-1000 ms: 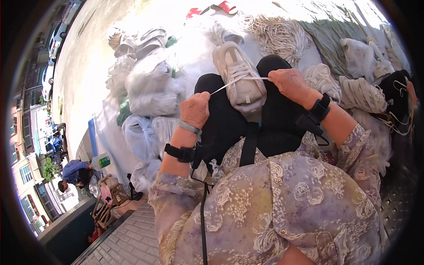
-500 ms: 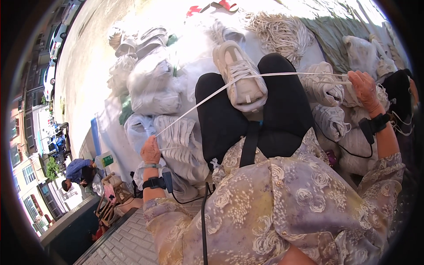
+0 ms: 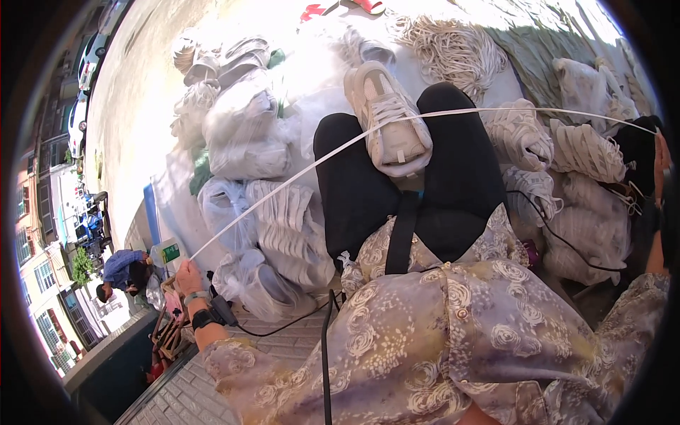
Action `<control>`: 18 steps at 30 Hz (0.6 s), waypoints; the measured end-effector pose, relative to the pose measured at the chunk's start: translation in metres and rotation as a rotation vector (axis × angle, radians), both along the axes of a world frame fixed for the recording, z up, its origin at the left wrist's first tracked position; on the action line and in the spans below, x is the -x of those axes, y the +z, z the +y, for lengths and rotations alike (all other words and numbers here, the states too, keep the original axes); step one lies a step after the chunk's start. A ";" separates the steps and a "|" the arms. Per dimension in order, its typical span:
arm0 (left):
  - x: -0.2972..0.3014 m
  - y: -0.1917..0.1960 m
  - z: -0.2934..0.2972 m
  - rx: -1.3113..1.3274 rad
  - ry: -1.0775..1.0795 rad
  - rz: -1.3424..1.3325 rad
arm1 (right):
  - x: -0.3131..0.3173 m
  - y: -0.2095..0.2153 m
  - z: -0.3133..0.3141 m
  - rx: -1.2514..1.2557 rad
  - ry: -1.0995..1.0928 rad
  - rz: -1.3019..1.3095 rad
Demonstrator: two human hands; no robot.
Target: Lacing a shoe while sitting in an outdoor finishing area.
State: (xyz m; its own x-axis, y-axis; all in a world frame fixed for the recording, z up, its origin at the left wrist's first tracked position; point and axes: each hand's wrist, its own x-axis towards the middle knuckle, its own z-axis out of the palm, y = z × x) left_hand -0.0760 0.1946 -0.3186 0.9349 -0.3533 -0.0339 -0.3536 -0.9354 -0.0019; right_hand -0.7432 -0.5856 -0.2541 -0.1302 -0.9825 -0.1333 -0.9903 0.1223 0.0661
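Observation:
A white sneaker (image 3: 397, 145) rests sole-down between my black-trousered knees, laced across its tongue. One long white shoelace (image 3: 453, 112) runs through the top of its lacing and is stretched out to both sides. At the lower left, my left hand (image 3: 188, 278) is closed on one end of the lace. My right hand (image 3: 661, 163), at the far right rim of the view, grips the other end; its fingers are partly in shadow. The lace is nearly taut to the left and bows slightly on the right.
Clear-bagged shoes (image 3: 244, 145) and white sneakers (image 3: 287, 223) lie left of my legs. More sneakers (image 3: 520, 134) sit right. A heap of laces (image 3: 457, 53) lies beyond my knees. Black cables run from my wrists. A person (image 3: 124, 269) bends at the far left.
Both hands have moved apart, the left one down and leftward, the right one out to the right rim. The lace is drawn out longer on both sides, while the sneaker stays between my knees.

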 end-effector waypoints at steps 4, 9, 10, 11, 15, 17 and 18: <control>0.060 -0.041 -0.133 0.098 0.341 0.782 | -0.009 -0.117 0.045 -0.305 0.072 -0.817; 0.158 -0.053 -0.274 0.237 0.055 1.451 | -0.198 -0.119 0.210 -1.219 0.093 -1.163; 0.169 -0.059 -0.298 0.296 0.017 1.514 | -0.218 -0.126 0.222 -1.269 0.126 -1.176; 0.176 -0.064 -0.317 0.347 -0.034 1.485 | -0.239 -0.135 0.229 -1.274 0.198 -1.176; 0.197 -0.078 -0.381 0.469 -0.095 1.351 | -0.292 -0.194 0.230 -0.676 0.843 -1.197; 0.197 -0.079 -0.403 0.581 -0.123 1.226 | -0.314 -0.194 0.222 -0.512 0.878 -1.231; 0.193 -0.082 -0.409 0.579 -0.122 1.223 | -0.323 -0.193 0.220 -0.348 0.908 -1.258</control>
